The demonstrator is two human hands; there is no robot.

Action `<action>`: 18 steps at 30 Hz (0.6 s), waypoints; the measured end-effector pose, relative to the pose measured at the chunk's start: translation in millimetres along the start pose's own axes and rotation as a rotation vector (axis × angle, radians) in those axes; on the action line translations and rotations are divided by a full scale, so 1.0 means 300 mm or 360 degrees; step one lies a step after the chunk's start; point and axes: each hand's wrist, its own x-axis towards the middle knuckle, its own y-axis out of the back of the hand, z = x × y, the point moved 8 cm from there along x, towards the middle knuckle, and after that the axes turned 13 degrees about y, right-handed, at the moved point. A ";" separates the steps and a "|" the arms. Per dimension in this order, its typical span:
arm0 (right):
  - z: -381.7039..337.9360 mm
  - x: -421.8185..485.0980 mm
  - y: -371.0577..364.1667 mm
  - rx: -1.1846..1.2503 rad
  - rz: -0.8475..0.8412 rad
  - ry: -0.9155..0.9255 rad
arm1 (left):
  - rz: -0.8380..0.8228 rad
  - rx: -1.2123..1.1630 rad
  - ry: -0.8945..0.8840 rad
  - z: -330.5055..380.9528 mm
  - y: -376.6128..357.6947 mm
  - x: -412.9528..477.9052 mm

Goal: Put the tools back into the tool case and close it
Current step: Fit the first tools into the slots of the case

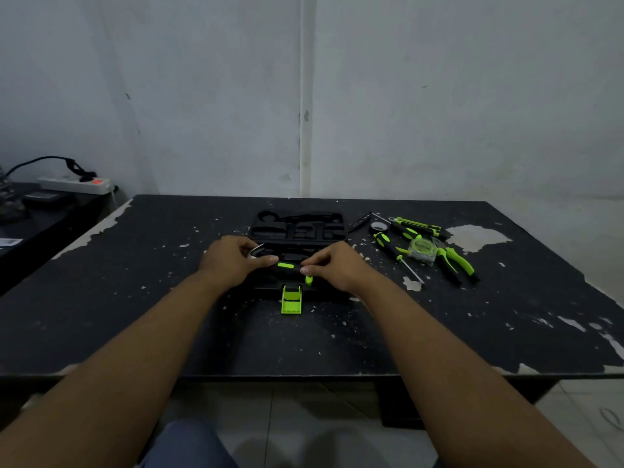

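Left hand [233,261] and right hand [334,266] are pinching ends of a black-green tool [285,265] lying 9-to-3. Black moulded case [300,228] is sitting directly beneath.

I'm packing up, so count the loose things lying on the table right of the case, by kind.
Screwdrivers: 2
Pliers: 1
Tape measure: 1
Tape roll: 1
Thin black pen-like tool: 1
Unclear green-and-black tool: 1
Total: 7

One tool case [300,228], one green-handled tool [285,265], two hands [233,261] [334,265], one pliers [454,261]
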 end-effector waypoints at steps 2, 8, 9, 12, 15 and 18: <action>-0.002 -0.004 -0.001 0.0014 0.0003 -0.0003 | -0.0048 -0.0004 -0.0025 0.001 -0.001 0.004; -0.006 -0.011 0.000 0.0018 0.0003 -0.0024 | -0.0178 0.0117 -0.0046 -0.023 -0.009 0.030; -0.006 -0.010 -0.002 0.0016 -0.0002 -0.0027 | -0.0192 0.0098 -0.0041 -0.029 -0.012 0.034; -0.003 -0.009 -0.004 0.0006 -0.0011 -0.0043 | -0.0191 0.0057 -0.0041 -0.037 -0.021 0.036; -0.001 -0.006 -0.005 0.0005 -0.0009 -0.0045 | -0.0117 0.0027 -0.0031 -0.044 -0.020 0.034; -0.001 -0.005 -0.004 -0.0018 -0.0012 -0.0050 | -0.0072 -0.0018 0.0007 -0.051 -0.017 0.034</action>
